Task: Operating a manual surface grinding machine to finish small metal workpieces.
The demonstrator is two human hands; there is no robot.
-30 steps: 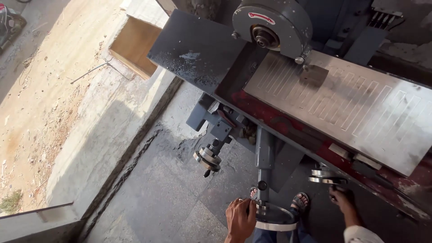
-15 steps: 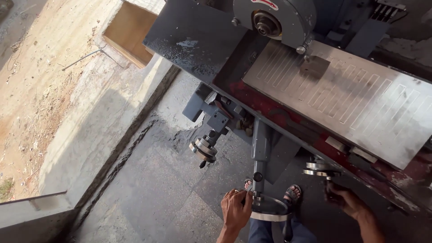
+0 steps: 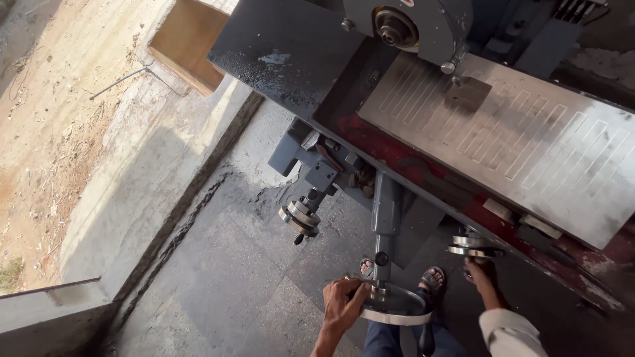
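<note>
I stand at a surface grinding machine with a long slotted steel table and a grey wheel guard above it. My left hand grips the rim of the large shiny handwheel on the grey column in front of me. My right hand holds the smaller handwheel under the table's right part. A small dark metal piece lies on the table below the guard. My sandalled feet show beneath the wheels.
A third small handwheel sticks out at the left of the machine base. Dark stone floor runs to a concrete sill, with sandy ground outside. A wooden box stands at the top left.
The view has shifted down and left along the machine. My left hand has closed further round the large handwheel's rim. My right hand stays at the smaller handwheel.
</note>
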